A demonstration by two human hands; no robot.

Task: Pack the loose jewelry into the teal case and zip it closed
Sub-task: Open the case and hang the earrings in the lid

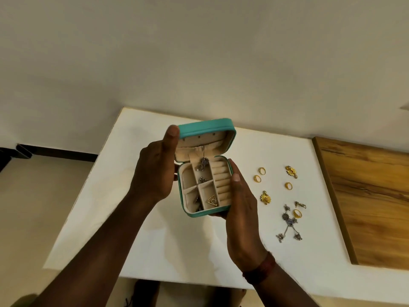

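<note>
- A white table [155, 240] stands against a pale wall [199, 52]. A wooden board [365, 196] lies along its right side.
- The left hand [155, 171] grips the left side of the teal case [205, 126]. Its thumb is pressed to the lid's corner, which seems meant to prop the lid open.
- The right hand [241, 207] cups the base from below and the right, with its thumb lying on the right rim. Both hands are curled round the case, and neither holds any jewelry.
- The case appears raised just above the middle of the table and tipped toward the person, likely so the compartments can be checked.
- Inside, silver pieces [202, 167] lie in the middle compartments and a gold triangle piece [211, 200] sits in the near one. The ring rolls [221, 180] on the right look empty.
- The loose jewelry waits on the table to the right of the right hand, spread out and well apart from the case: four gold rings [261, 170], two gold flower earrings [291, 171], a small triangular piece [300, 204] and a silver necklace [288, 222].
- Bare table shows under the case, enough to set it down there. The left and near edges are farther off, while the board's edge is close behind the jewelry.
</note>
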